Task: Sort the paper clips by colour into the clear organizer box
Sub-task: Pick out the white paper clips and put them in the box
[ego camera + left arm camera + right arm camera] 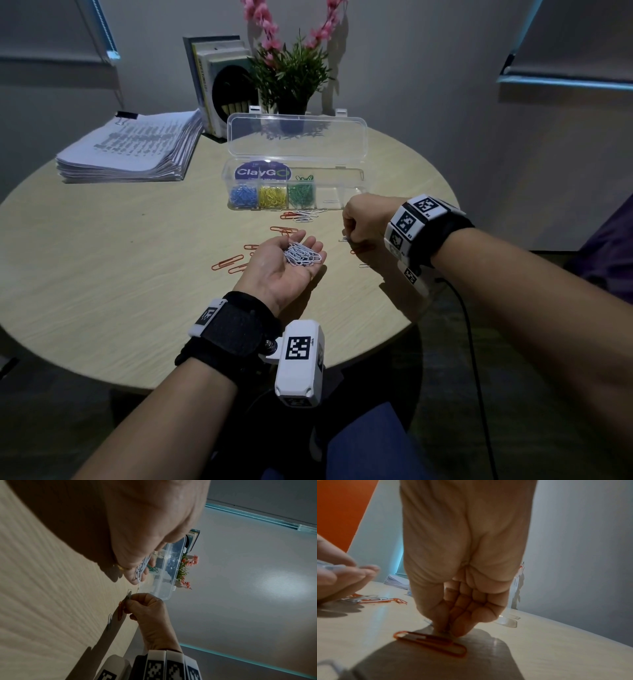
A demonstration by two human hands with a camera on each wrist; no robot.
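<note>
Left hand [291,263] lies palm up over the table [120,267], fingers relaxed and only slightly cupped, carrying a small heap of white clips [303,255]. Right hand [363,222] is knuckles-up just to the right of it, fingers bunched at the tabletop and pinching a white clip [345,238]; from the right wrist view the tips meet at the surface, w/ an orange clip [430,643] lying just in front of them.

The organizer box [349,174] stands open at the back of the table, lid up. Blue [244,196], yellow [272,197] and green [301,196] compartments are well filled; the next one right looks nearly empty, prob. the slot for white. More white clips [308,216] sit in a tangle w/ orange ones just in front of the box, and loose orange clips [227,262] lie left of the open palm.

Step in hand, I'd say: gathering whites. To do it well: take one clip per pinch, lift straight up so it doesn't drag the orange neighbour, check nothing is hooked on. Keep the left palm level and cupped; the heap sits near the fingers and could slide off. Tip it low over the slot, not from height.
</note>
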